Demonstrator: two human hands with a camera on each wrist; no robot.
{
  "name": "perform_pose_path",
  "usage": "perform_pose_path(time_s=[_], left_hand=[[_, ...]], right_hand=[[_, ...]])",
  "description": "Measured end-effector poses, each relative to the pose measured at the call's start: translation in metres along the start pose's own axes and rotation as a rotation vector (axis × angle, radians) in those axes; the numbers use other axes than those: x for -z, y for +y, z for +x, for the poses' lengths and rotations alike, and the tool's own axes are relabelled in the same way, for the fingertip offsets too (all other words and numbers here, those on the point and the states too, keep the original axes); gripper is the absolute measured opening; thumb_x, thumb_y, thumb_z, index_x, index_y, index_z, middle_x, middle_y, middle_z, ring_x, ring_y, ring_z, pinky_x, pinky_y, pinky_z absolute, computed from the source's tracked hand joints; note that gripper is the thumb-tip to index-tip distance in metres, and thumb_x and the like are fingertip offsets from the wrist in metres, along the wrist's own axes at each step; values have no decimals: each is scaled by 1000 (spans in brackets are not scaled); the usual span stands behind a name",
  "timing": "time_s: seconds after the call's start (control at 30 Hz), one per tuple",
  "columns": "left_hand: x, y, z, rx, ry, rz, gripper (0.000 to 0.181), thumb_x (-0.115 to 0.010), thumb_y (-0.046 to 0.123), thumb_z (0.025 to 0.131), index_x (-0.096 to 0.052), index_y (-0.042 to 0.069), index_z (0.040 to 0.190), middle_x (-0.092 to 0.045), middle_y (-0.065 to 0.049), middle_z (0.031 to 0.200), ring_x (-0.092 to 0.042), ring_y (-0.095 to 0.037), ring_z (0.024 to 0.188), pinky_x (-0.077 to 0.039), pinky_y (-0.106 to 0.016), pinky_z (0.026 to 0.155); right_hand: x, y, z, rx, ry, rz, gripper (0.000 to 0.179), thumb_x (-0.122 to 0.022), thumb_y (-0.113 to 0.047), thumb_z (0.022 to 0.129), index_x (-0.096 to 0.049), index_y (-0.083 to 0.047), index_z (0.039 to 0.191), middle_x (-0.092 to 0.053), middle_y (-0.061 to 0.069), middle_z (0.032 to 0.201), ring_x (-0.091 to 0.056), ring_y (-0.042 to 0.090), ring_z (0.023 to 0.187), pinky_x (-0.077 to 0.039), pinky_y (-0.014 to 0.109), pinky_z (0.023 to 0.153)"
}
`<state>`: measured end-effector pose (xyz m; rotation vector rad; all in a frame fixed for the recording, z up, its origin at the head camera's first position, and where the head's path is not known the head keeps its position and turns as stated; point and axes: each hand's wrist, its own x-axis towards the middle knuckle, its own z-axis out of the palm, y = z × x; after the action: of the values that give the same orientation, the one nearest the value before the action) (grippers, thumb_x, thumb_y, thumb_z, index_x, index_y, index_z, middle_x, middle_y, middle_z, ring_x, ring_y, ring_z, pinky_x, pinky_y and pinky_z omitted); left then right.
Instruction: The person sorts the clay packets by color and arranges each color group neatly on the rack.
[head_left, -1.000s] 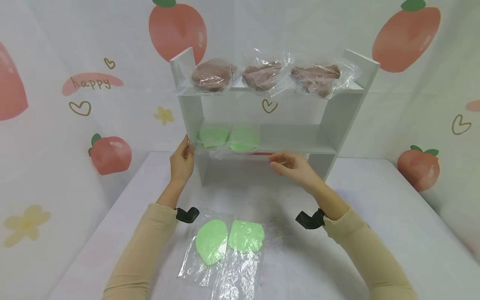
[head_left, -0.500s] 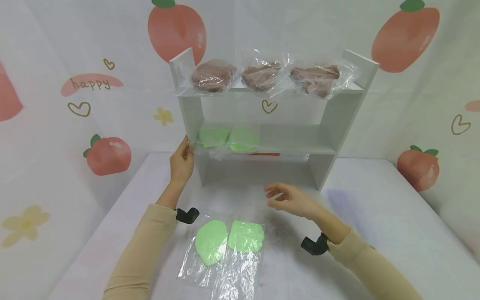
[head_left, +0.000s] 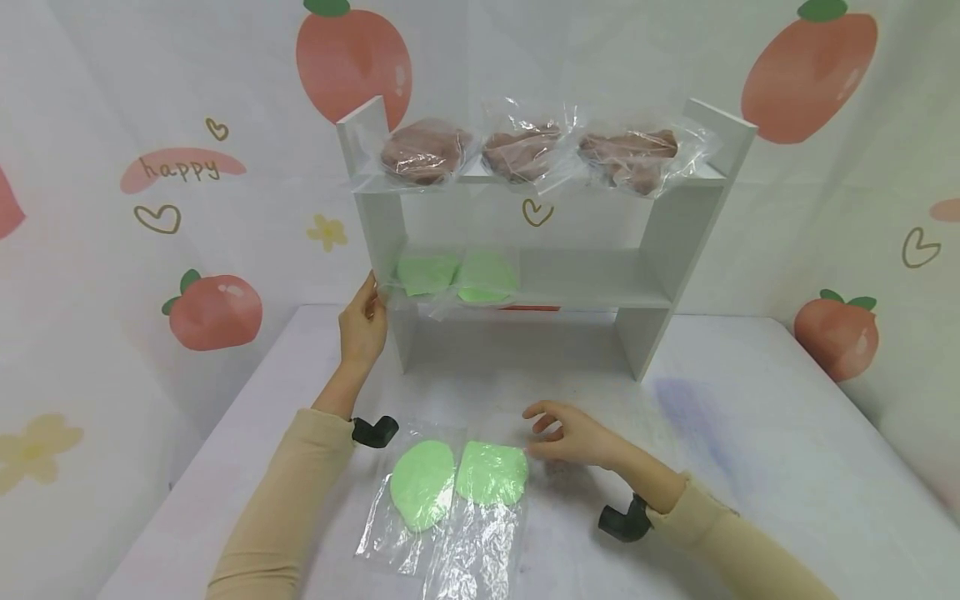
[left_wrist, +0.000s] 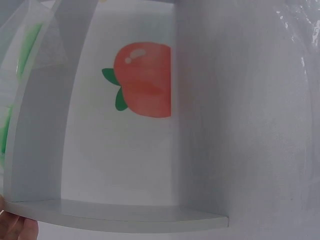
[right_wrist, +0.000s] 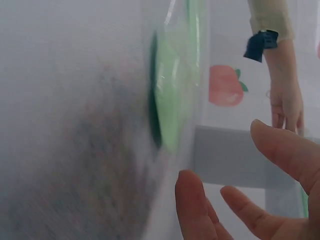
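My left hand (head_left: 363, 332) grips the front edge of the left side panel of a white two-tier shelf (head_left: 585, 279), level with the middle board; in the left wrist view only its fingers (left_wrist: 20, 229) show, at the panel's outer side. My right hand (head_left: 573, 433), fingers loosely bent and holding nothing, hovers at the upper right corner of a clear bag with a flat light green piece (head_left: 491, 473). The right wrist view shows that green piece (right_wrist: 172, 90) just beyond its fingertips. Left of it lies a second bagged green piece (head_left: 422, 485).
Two bagged green pieces (head_left: 487, 277) lie side by side on the middle board's left half. Along the top board sit three bagged brown lumps (head_left: 426, 152). The shelf stands on a white table (head_left: 720, 517) before a fruit-printed backdrop (head_left: 247, 83).
My right hand has come down and toward me, from the middle board's front edge to the bagged green pieces on the table. The left hand has stayed at the side panel.
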<state>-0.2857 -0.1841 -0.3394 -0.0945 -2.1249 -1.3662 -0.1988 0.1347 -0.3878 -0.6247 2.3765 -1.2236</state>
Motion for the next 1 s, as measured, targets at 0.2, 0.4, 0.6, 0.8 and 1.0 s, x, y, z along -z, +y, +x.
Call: perform_pose_path(time_s=[0.2,0.4,0.6,0.8,1.0], left_hand=[[0,1,0,5,-6,-2,48,-43,-5,91,-42,2,138,-55,-27,127,-58,-38,114,-53,-48,93],[0,0,0,19,-14,-5,48,-43,-4,91,-41,2,139,-54,-26,128,-58,-37,115,-53,-46,94],[0,0,0,25,-17,-2,48,-43,-4,92,-41,2,139,-53,-26,130,-57,-37,117,-52,-46,96],[0,1,0,13,-12,-8,47,-43,-3,92,-41,2,139,-52,-23,133,-56,-37,118,-51,-46,97],[0,2,0,7,-10,-8,47,-43,-2,93,-42,3,139,-51,-21,135,-56,-37,118,-51,-46,97]], right_hand=[[-12,3,2,-51,16,-39,54,-76,-24,77,-53,-5,122,-59,17,111,-62,23,92,-58,31,73],[-18,4,3,-56,-19,-30,57,-78,-22,75,-52,-6,123,-57,16,114,-60,23,96,-56,35,78],[-24,2,6,-47,-24,-82,60,-80,-20,71,-53,-4,122,-59,15,110,-59,20,92,-55,32,76],[-32,-2,11,-23,-17,-194,64,-83,-21,68,-53,-3,121,-59,13,104,-56,18,88,-52,31,73],[-38,-5,14,-4,-19,-235,66,-83,-16,67,-52,-1,122,-55,7,85,-48,14,74,-43,24,61]])
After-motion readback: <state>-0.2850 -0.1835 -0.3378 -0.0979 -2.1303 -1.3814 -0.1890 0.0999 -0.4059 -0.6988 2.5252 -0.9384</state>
